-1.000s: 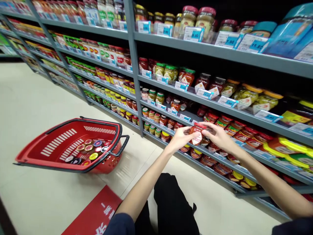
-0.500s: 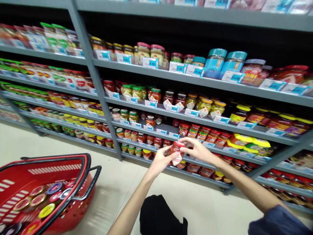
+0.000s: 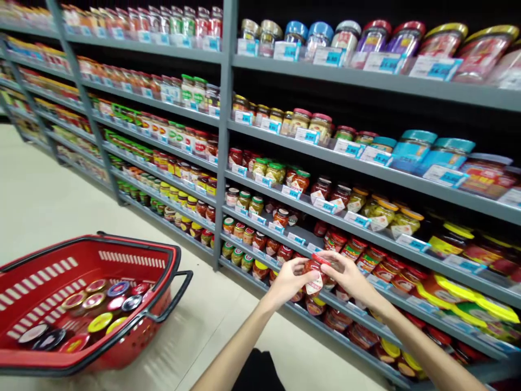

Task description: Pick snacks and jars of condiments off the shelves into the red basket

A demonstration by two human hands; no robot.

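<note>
Between my two hands is a small glass jar [image 3: 314, 278] with a red lid, dark red contents and a white diamond-shaped label. My left hand [image 3: 288, 281] grips it from the left, thumb across the front of the label. From the right, my right hand [image 3: 344, 271] has its fingers closed at the lid and upper side. The jar is tilted slightly and held out in front of the lower shelves. To the left stands a red shopping basket [image 3: 134, 264] holding several lidded jars, among them one with a yellow lid [image 3: 100, 322] and one with a blue lid [image 3: 118, 289].
Grey shelving [image 3: 224, 136] runs across the view, filled with rows of jars and blue-white price tags. Jars with light-blue lids [image 3: 415, 151] stand on an upper shelf at right. The basket's black handle [image 3: 179, 298] juts toward the shelves. Pale floor tiles [image 3: 203, 331] lie below.
The view has swung left, so shelves and basket appear farther right and more of the basket and aisle shows. Both hands still hold the jar.
</note>
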